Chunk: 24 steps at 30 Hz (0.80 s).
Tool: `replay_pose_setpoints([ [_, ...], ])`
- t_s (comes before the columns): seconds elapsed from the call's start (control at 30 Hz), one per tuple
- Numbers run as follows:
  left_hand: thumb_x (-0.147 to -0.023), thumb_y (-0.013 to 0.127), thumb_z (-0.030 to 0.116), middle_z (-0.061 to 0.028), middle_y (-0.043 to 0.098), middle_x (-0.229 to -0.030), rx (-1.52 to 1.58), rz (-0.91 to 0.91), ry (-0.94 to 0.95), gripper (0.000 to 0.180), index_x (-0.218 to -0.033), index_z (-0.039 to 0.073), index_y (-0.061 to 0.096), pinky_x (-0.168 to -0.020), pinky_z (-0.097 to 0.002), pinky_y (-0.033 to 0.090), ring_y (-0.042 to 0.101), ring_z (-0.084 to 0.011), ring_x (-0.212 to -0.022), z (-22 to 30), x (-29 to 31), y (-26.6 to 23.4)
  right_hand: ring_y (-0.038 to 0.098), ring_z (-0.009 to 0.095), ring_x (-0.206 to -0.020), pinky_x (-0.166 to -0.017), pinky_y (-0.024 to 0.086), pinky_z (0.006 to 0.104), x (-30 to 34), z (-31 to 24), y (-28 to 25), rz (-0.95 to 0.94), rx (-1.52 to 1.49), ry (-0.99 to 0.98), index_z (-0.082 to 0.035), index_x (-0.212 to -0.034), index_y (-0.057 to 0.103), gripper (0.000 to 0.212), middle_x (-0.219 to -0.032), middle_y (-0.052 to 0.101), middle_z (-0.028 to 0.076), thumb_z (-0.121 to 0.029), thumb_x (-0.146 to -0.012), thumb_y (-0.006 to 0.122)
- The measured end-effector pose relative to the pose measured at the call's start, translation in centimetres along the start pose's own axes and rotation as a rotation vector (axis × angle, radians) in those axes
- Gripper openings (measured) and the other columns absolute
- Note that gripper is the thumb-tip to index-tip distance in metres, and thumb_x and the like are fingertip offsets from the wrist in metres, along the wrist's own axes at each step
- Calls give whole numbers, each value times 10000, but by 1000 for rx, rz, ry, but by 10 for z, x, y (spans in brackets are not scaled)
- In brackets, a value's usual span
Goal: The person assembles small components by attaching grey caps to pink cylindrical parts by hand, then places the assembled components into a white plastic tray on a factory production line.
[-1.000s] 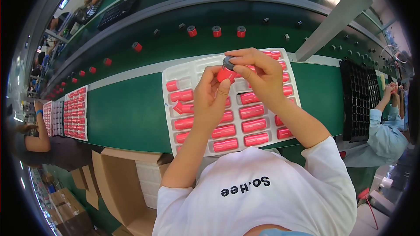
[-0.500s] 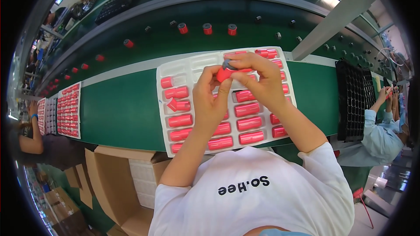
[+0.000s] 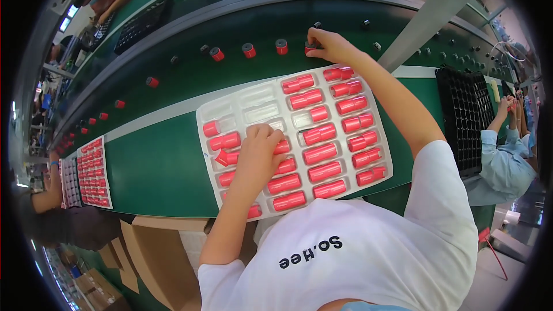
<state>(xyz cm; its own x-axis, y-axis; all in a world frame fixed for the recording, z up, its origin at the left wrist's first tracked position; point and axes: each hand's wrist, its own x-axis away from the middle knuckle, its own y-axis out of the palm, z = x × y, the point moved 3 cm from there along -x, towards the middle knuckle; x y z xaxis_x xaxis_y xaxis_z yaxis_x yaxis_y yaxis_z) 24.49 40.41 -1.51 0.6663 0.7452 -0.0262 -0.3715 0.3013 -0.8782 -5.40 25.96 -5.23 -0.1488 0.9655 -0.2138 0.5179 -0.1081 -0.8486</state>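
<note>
My left hand (image 3: pixel 260 152) is over the middle of a white moulded tray (image 3: pixel 205 116), with its fingers curled down around a pink cylinder (image 3: pixel 281 147) in one compartment. Part of that cylinder is hidden under the hand. Beyond the tray's far edge, my right hand (image 3: pixel 333 46) pinches a short red cylinder with a dark grey top (image 3: pixel 310 49) at the green conveyor belt. Glossy pink cylinders (image 3: pixel 321 154) lie on their sides in most compartments. At the tray's left, a short pink piece (image 3: pixel 221 159) lies askew against another.
Several red-and-grey cylinders (image 3: pixel 248 50) and small dark parts stand along the belt (image 3: pixel 190 80). A metal post (image 3: pixel 429 20) rises right of my right arm. Black trays (image 3: pixel 458 121) stand at right, filled trays (image 3: pixel 94 167) at left, a cardboard box (image 3: pixel 152 253) below. Co-workers sit on both sides.
My hands have parted from the red-and-grey piece they held together. The left has dropped into the tray; the right has reached out to the belt. Belt pieces appear shifted left.
</note>
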Motion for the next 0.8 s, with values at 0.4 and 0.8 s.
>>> replay_pose_setpoints([
  [0.4, -857, 661, 86, -68, 595, -1070, 593, -48, -255, 266, -1105, 44, 575, -881, -293, 459, 566, -201, -1007, -3, -19, -21, 634, 159, -852, -744, 521, 317, 12, 34, -33, -191, -465, 326, -50, -992, 623, 255, -868, 636, 65, -251, -855, 701],
  [0.8, -871, 656, 43, -101, 586, -1118, 1227, 269, -84, 321, -1160, 23, 519, -899, -283, 499, 603, -162, -1028, 26, -24, -35, 636, 175, -948, -858, 510, 275, 88, -185, -41, 161, -895, -206, -61, -831, 584, 145, -1023, 659, 106, -99, -818, 724],
])
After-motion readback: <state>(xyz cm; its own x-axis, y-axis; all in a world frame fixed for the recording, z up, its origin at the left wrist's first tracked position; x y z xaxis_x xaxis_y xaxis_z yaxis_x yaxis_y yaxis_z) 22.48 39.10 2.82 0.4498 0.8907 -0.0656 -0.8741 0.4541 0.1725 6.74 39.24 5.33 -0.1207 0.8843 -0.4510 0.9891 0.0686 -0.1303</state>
